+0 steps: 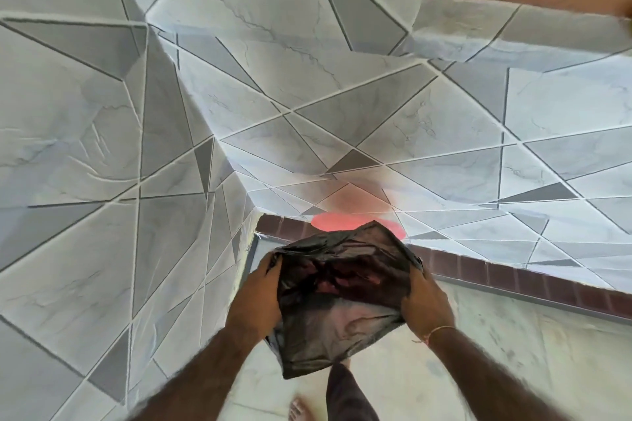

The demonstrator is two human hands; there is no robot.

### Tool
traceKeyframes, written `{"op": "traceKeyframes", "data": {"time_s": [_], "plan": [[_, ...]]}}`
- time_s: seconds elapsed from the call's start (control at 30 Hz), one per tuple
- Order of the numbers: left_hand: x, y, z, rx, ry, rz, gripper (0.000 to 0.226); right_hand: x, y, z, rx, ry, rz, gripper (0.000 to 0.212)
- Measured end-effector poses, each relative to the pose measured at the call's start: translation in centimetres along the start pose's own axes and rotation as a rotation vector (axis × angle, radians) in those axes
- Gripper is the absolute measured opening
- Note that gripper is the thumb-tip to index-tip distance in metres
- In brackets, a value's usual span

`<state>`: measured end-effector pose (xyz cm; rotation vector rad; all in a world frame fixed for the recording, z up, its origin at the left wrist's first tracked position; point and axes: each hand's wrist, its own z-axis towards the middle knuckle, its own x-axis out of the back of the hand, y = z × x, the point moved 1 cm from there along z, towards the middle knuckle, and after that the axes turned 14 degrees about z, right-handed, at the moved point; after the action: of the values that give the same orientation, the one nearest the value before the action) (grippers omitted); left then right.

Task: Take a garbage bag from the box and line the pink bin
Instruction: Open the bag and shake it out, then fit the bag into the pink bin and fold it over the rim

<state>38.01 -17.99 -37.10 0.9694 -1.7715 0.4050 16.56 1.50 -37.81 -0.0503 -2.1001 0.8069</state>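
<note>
- My left hand (261, 294) and right hand (425, 301), two in all, each grip one black garbage bag (338, 297), lower centre.
- One pink bin (337, 222) peeks out just above it.

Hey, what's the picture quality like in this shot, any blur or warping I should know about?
Head view: strong wide-angle warping bends the tiled wall; the pink bin is a soft blur behind the black garbage bag; both the left hand and the right hand are fairly sharp; lighting is even daylight without harsh glare.
</note>
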Motion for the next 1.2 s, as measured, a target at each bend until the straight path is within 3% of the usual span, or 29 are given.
{"op": "traceKeyframes", "data": {"time_s": [0.47,0.63,0.8,1.07,1.2], "plan": [[-9.1,2.8,7.5,0.067,-0.282,-0.07,0.07,-5.9,2.6,5.7,-0.098,-0.185,0.052,0.058],[-12.0,3.7,10.1,0.086,-0.309,-0.092,0.065,-8.9,4.4,8.1,-0.137,-0.201,0.01,0.062],[-14.0,4.7,12.8,-0.035,-0.334,-0.181,0.059,-11.6,5.8,10.9,-0.183,-0.15,-0.02,0.049],[-20.9,11.1,11.3,-0.193,-0.664,-0.408,0.08,-12.0,10.0,11.3,-0.25,-0.021,-0.023,0.046],[-21.1,13.0,10.8,-0.19,-0.647,-0.537,0.081,-11.9,11.1,11.3,-0.224,0.016,-0.057,0.038]]}}
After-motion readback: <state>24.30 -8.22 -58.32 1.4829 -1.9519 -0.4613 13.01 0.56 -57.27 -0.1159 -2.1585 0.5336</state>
